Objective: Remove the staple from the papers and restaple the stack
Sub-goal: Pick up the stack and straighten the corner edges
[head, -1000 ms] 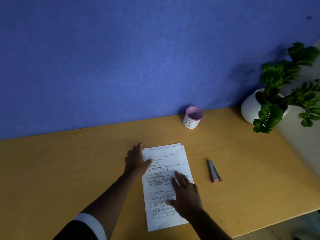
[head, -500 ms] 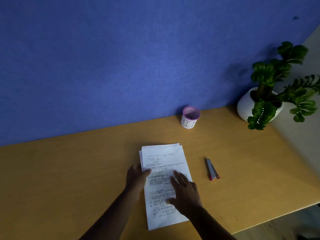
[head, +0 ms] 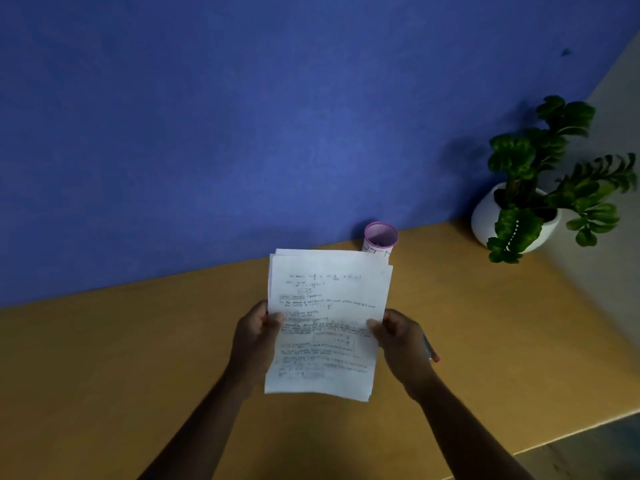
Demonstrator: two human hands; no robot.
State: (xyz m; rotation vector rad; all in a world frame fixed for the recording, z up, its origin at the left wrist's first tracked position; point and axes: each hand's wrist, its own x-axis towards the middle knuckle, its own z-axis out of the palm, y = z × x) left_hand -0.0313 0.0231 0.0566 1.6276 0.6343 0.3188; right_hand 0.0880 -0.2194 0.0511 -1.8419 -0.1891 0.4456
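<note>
Blue wall panel behind, tan worktop (head: pixel 138 358) below you. Your left hand (head: pixel 254 337) and right hand (head: pixel 398 341) are apart, each pinching a long side edge of the paper stack (head: pixel 329 323), which you hold raised over the worktop with its long axis running away from you. Sheets sit slightly fanned at the top edge; no staple is discernible there. The stapler (head: pixel 429 349) lies on the worktop just behind your right hand, mostly hidden, so that hand is the nearer one for reaching it.

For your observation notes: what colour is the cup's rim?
Pink on the cup, seen from the head camera.
</note>
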